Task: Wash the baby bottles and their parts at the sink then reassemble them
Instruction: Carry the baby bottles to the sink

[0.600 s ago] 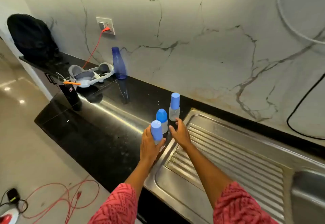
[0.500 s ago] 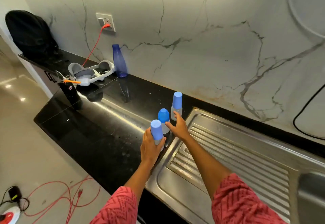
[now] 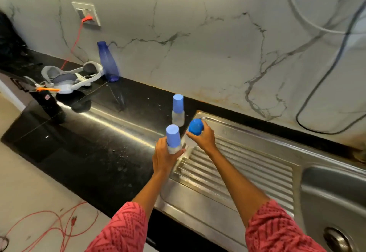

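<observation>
Now a bottle (image 3: pixel 173 140) per hand (image 3: pixel 163 156).

Three small clear baby bottles are wearing blue caps: the near bottle (image 3: pixel 173 140) and the tilted bottle (image 3: pixel 194 131) are being held, the far bottle (image 3: pixel 177 110) is standing upright on the black counter (image 3: pixel 95 152).

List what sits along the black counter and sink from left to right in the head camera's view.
Grey headset → tall blue bottle → baby bottle in left hand → baby bottle in right hand → ridged drainboard → sink basin.
</observation>
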